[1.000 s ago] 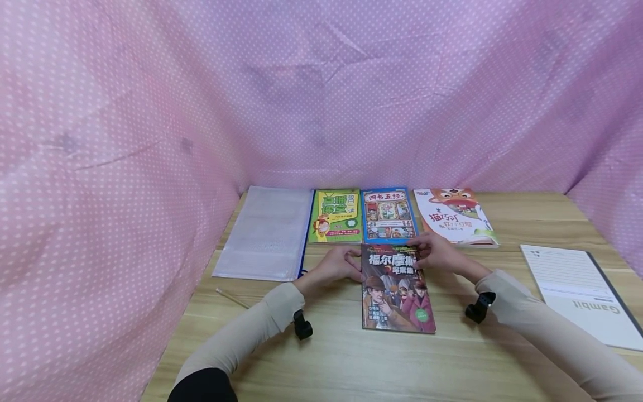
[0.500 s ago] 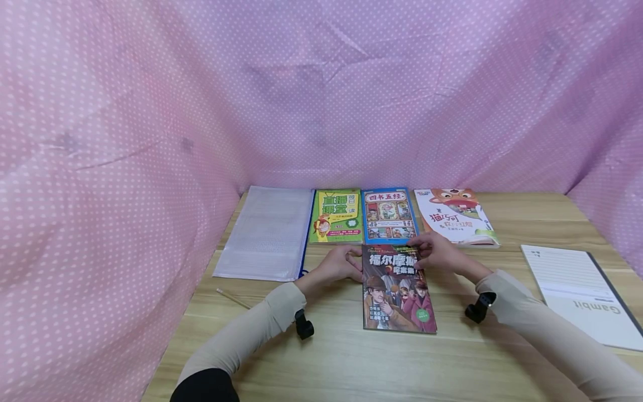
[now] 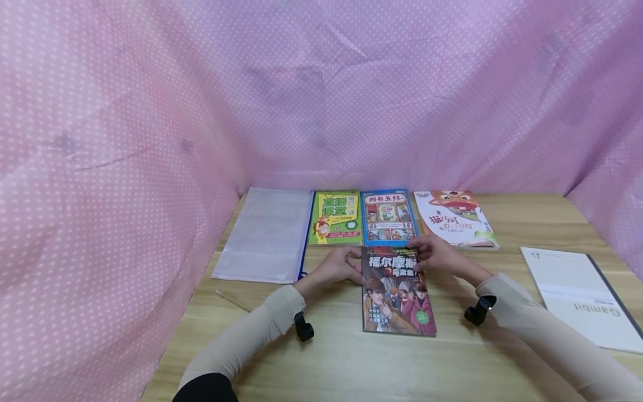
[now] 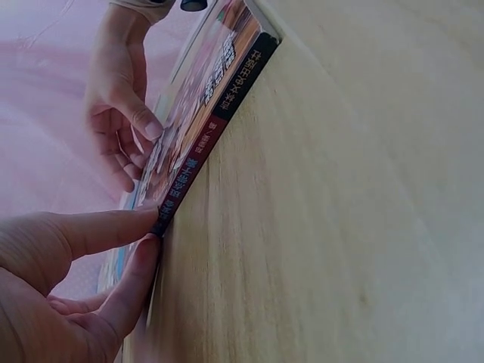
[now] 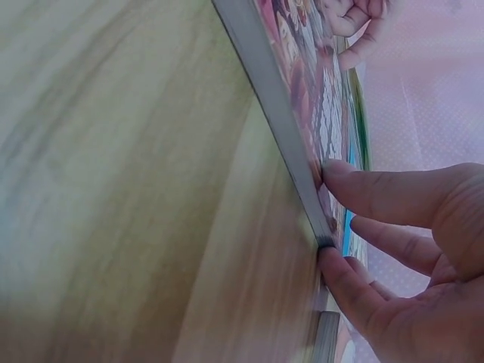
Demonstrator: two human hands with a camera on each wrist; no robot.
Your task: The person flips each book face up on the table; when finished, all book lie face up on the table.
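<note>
A dark paperback book (image 3: 398,298) with a detective on its cover lies flat, its top edge close to a row of books behind it. My left hand (image 3: 339,264) holds the spine side near the top corner. In the left wrist view the thumb and a finger (image 4: 132,280) meet at the spine. On the opposite side my right hand (image 3: 434,255) grips the top right corner. Its thumb (image 5: 370,189) rests on the cover in the right wrist view, with a fingertip against the page edge.
Behind stand out a green book (image 3: 335,219), a blue book (image 3: 388,216) and a white book (image 3: 454,219), lying side by side. A mesh zip pouch (image 3: 268,237) is at left, with a pencil (image 3: 233,300) near the left forearm. A notepad (image 3: 582,298) lies at right.
</note>
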